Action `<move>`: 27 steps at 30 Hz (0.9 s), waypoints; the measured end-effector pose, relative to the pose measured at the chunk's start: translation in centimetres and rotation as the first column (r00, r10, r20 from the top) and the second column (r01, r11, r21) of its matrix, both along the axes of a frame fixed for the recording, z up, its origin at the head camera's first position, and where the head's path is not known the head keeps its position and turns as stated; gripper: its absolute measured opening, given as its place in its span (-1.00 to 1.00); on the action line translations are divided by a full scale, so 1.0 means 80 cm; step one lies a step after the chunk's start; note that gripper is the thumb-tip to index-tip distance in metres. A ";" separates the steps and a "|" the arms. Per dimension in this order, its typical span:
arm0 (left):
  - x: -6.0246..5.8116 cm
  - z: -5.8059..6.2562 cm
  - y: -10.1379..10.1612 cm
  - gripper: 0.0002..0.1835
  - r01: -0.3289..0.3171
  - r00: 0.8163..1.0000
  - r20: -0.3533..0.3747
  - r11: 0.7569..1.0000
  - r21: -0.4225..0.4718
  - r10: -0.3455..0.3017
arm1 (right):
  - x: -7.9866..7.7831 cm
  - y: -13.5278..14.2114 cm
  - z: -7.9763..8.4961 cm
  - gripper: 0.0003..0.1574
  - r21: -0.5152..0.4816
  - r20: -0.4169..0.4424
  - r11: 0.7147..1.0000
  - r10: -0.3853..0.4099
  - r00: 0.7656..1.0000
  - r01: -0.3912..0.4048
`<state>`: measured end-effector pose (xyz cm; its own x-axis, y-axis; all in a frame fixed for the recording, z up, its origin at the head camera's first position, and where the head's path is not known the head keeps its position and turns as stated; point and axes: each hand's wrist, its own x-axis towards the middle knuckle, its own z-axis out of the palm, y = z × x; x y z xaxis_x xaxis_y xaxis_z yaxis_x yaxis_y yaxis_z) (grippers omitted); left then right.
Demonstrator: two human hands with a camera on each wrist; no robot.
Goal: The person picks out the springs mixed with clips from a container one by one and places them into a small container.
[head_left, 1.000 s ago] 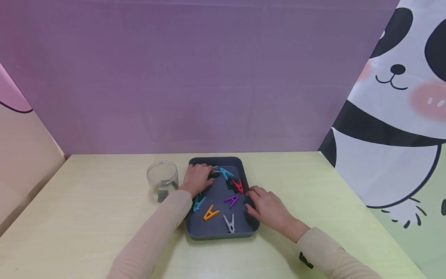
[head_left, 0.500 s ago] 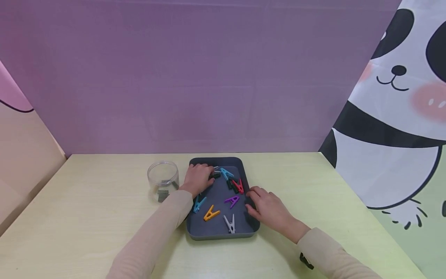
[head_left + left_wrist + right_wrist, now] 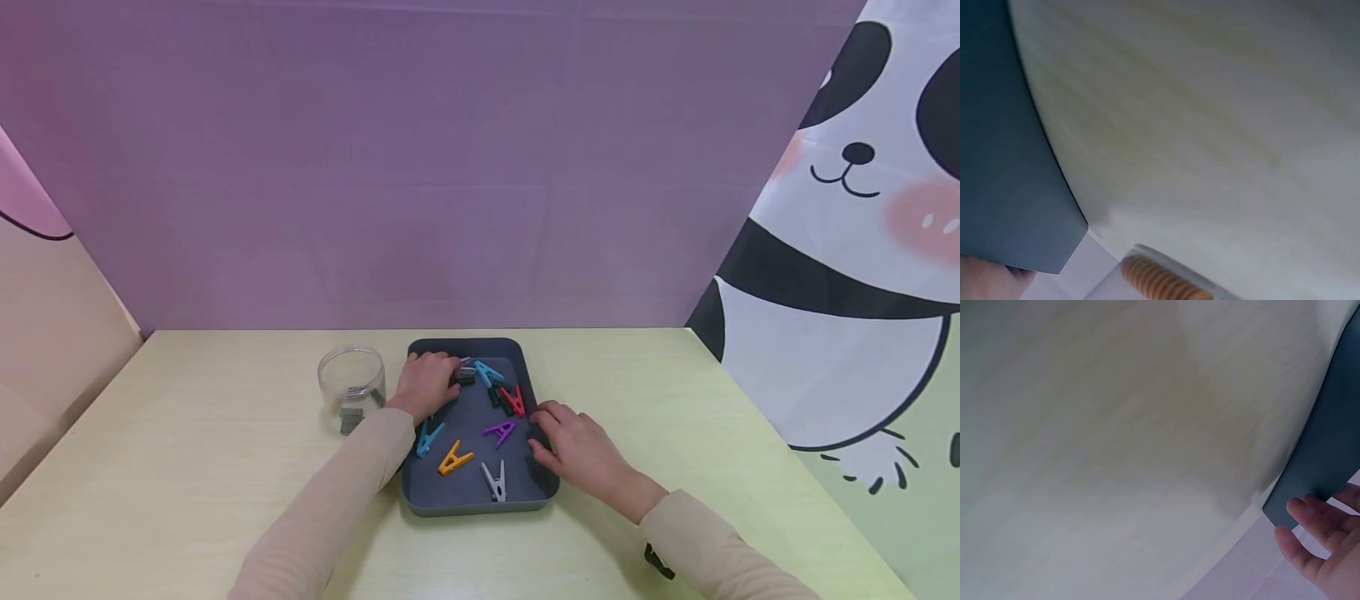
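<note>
A dark grey tray (image 3: 472, 503) holds several clothes pegs and black binder clips. My left hand (image 3: 426, 382) reaches over its left side into the far left part, thumb and forefinger apart beside a black binder clip (image 3: 465, 378). Some of its fingertips are hidden. My right hand (image 3: 581, 446) rests at the right rim, fingers relaxed; in the right wrist view its fingers (image 3: 1310, 522) lie at the tray's outer wall. Inside are a red peg (image 3: 514, 402), blue peg (image 3: 487, 372), purple peg (image 3: 500, 431), yellow peg (image 3: 454, 458), white peg (image 3: 495, 482) and another blue peg (image 3: 427, 438).
A clear round jar (image 3: 351, 375) stands left of the tray, close to my left forearm, with dark ribbed pieces inside. Through its wall in the left wrist view shows a copper-coloured ribbed piece (image 3: 1160, 280). The pale wooden table (image 3: 187, 467) ends at a purple backdrop (image 3: 375, 183).
</note>
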<state>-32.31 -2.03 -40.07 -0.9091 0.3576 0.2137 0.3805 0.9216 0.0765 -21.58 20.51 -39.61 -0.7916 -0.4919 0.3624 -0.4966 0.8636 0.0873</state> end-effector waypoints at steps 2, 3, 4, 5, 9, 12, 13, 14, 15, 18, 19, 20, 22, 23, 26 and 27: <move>0.000 0.000 -0.001 -0.82 0.004 1.000 0.000 1.000 0.005 -0.004 | 0.000 0.000 -0.001 -0.62 -0.004 -0.004 1.000 0.003 1.000 -0.003; 0.000 0.000 -0.001 -0.83 0.007 1.000 -0.002 1.000 0.007 -0.007 | 0.000 0.000 -0.001 -0.62 -0.006 -0.009 1.000 0.005 1.000 -0.005; 0.000 0.001 -0.001 -0.84 0.013 1.000 -0.003 1.000 0.009 -0.013 | 0.000 0.000 -0.001 -0.63 -0.006 -0.013 1.000 0.005 1.000 -0.006; 0.001 0.002 -0.002 -0.85 0.019 1.000 -0.007 1.000 0.012 -0.019 | 0.000 0.000 -0.002 -0.63 -0.006 -0.016 1.000 0.006 1.000 -0.006; 0.003 0.006 -0.003 -0.87 0.049 0.999 -0.023 0.999 0.021 -0.049 | 0.000 0.000 -0.002 -0.65 -0.008 -0.029 1.000 0.010 1.000 -0.010; 0.005 0.009 -0.003 -0.87 0.068 0.997 -0.031 0.997 0.031 -0.067 | 0.000 0.000 -0.001 -0.65 -0.012 -0.032 1.000 0.015 0.999 -0.015; 0.006 0.010 -0.003 -0.86 0.072 0.997 -0.033 0.997 0.033 -0.071 | 0.000 0.000 -0.001 -0.65 -0.012 -0.033 1.000 0.016 0.999 -0.016; 0.006 0.011 -0.002 -0.86 0.076 0.997 -0.034 0.997 0.035 -0.075 | 0.000 0.000 -0.001 -0.64 -0.011 -0.033 1.000 0.015 0.999 -0.016; 0.007 0.012 -0.002 -0.85 0.080 0.996 -0.032 0.996 0.039 -0.078 | 0.000 0.000 -0.001 -0.64 -0.009 -0.031 1.000 0.014 0.999 -0.014; 0.008 0.016 -0.001 -0.83 0.091 0.996 -0.031 0.995 0.045 -0.089 | -0.001 0.000 -0.001 -0.64 -0.003 -0.028 1.000 0.009 1.000 -0.009; 0.009 0.017 -0.001 -0.83 0.095 0.995 -0.031 0.994 0.047 -0.094 | -0.001 0.000 -0.001 -0.64 -0.002 -0.026 1.000 0.008 1.000 -0.008; 0.010 0.019 -0.001 -0.82 0.102 0.994 -0.032 0.994 0.049 -0.100 | -0.001 0.000 -0.001 -0.63 -0.002 -0.025 1.000 0.007 1.000 -0.007; 0.011 0.022 -0.002 -0.82 0.119 0.992 -0.043 0.992 0.050 -0.117 | -0.001 0.000 -0.001 -0.64 -0.003 -0.023 1.000 0.008 1.000 -0.008; 0.012 0.024 -0.002 -0.82 0.131 0.990 -0.053 0.990 0.048 -0.128 | -0.001 0.000 -0.002 -0.64 -0.003 -0.023 1.000 0.008 1.000 -0.008; 0.017 0.032 -0.005 -0.83 0.162 0.984 -0.082 0.986 0.045 -0.158 | -0.001 0.001 -0.001 -0.64 -0.005 -0.020 1.000 0.007 1.000 -0.007; 0.019 0.035 -0.006 -0.83 0.171 0.982 -0.091 0.984 0.043 -0.167 | -0.001 0.001 -0.001 -0.64 -0.006 -0.019 1.000 0.006 1.000 -0.006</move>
